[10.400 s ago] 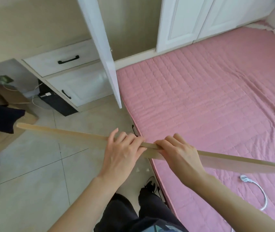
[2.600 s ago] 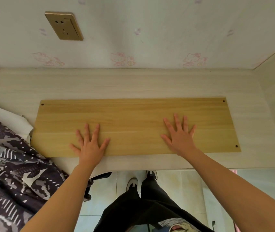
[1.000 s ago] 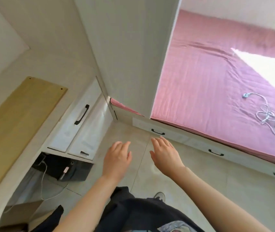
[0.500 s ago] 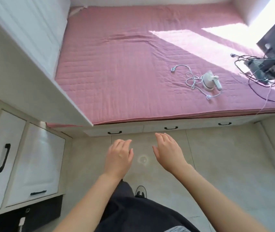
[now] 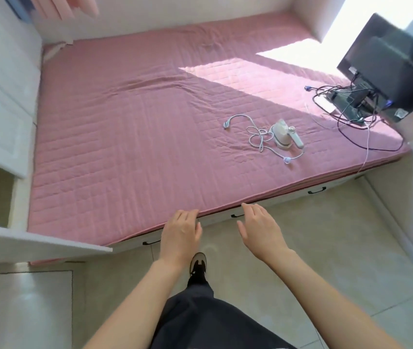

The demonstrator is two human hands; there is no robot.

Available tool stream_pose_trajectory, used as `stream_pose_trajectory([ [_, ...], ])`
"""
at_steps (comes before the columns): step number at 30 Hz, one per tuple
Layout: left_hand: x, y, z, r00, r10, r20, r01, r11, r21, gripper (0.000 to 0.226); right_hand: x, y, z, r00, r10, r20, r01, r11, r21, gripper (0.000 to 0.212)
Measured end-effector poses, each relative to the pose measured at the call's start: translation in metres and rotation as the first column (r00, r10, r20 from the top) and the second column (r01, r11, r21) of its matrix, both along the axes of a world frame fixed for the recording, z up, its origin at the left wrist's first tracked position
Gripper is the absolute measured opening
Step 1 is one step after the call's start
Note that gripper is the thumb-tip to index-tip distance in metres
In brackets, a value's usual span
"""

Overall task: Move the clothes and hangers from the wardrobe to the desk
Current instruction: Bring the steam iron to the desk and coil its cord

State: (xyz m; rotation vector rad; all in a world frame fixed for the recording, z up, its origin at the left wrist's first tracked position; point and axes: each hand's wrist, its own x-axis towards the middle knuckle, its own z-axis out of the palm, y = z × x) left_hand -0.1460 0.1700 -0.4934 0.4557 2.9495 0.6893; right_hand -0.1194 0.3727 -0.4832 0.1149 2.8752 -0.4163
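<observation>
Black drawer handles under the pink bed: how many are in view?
3 handles. One is left of the left hand, one between it and the right hand, one farther right. The white door may hide more.

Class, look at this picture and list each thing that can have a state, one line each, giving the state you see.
Left hand, open, holding nothing.
Right hand, open, holding nothing.
Wardrobe door, swung open.
Bed drawers, shut.
Small iron, lying on the pink bed cover, its plug loose on the cover.
Monitor, dark, cables tangled at its base.
</observation>
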Motion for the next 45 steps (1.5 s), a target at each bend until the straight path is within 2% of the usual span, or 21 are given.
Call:
stream_pose_trajectory([
  [9, -0.123, 0.029, -0.017, 0.992, -0.104, 0.064, 0.105, 0.994, -0.008, 0.032, -0.087, 0.039, -0.003, 0.991, -0.132, 0.005, 0.132, 0.991, -0.011, 0.043],
  [18, -0.198, 0.111, -0.034, 0.985, -0.14, 0.097, 0.142, 0.99, -0.015, 0.033, -0.156, 0.132, -0.02, 0.979, -0.19, 0.068, 0.19, 0.982, 0.014, 0.042],
  [26, -0.24, 0.224, -0.051, 0.976, -0.023, 0.218, 0.029, 0.999, -0.025, 0.034, -0.22, 0.248, -0.038, 0.985, -0.122, 0.122, 0.124, 0.992, -0.013, 0.041],
  [31, -0.267, 0.283, -0.062, 0.976, 0.019, 0.218, -0.009, 0.999, -0.047, 0.034, -0.259, 0.301, -0.051, 0.99, -0.03, 0.138, 0.029, 1.0, 0.01, 0.037],
  [37, -0.308, 0.322, -0.097, 0.974, -0.019, 0.225, 0.039, 0.996, -0.083, 0.035, -0.301, 0.333, -0.1, 0.984, -0.012, 0.179, 0.014, 1.0, -0.005, 0.028],
  [45, -0.393, 0.351, -0.196, 0.94, -0.027, 0.339, 0.084, 0.985, -0.154, 0.034, -0.357, 0.349, -0.2, 0.964, -0.023, 0.266, 0.024, 1.0, 0.0, 0.03],
])
